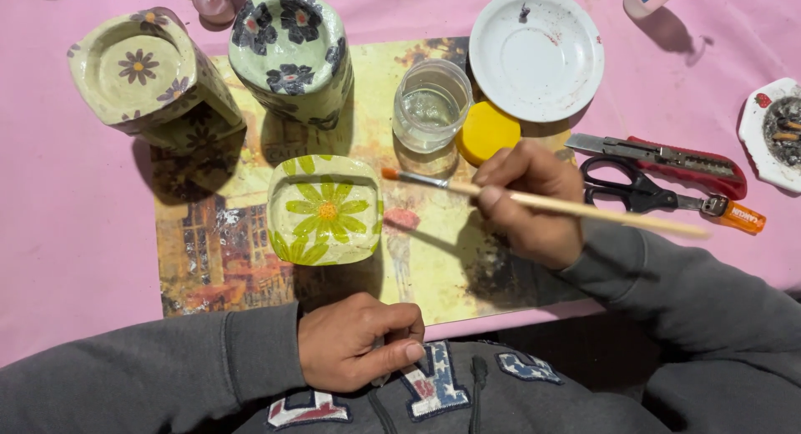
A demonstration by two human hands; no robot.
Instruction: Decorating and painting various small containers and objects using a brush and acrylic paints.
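My right hand (527,202) pinches a thin paintbrush (534,202), fingers closed round its wooden handle, the orange-tipped bristles hovering just right of the square pot (325,210) with the yellow-green daisy. My left hand (359,340) is curled nearly shut against my chest; I cannot tell whether it holds anything. A glass (431,105) stands behind the brush.

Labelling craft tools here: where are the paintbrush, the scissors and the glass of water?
paintbrush (534,200), head view, on its wooden handle.
scissors (622,188), head view, on the black handles.
glass of water (431,105), head view, on the water.
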